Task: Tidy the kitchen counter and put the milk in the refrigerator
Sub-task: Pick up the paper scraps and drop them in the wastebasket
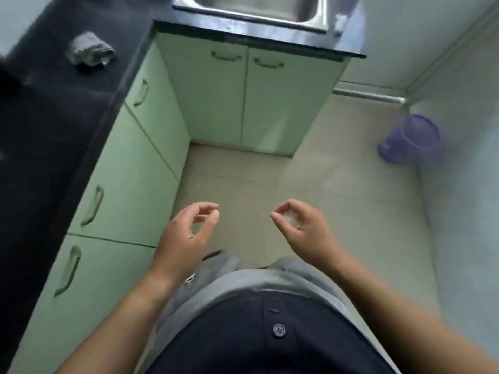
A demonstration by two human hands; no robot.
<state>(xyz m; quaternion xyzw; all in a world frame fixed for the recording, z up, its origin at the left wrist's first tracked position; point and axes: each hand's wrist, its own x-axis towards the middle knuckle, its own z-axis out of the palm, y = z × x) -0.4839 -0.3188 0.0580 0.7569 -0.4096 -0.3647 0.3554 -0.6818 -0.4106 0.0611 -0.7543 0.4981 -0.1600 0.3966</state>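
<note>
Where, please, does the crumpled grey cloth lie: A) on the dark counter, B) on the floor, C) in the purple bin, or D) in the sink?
A: the crumpled grey cloth lies on the dark counter, left of the sink.

We see cloth on table at left, sink set in table ahead, cabinets beneath, jug on floor right.

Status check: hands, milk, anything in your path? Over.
Left hand and right hand loosely curled, both empty. No milk in view. Grey cloth lies on the dark counter. Purple jug on floor, right side.
</note>
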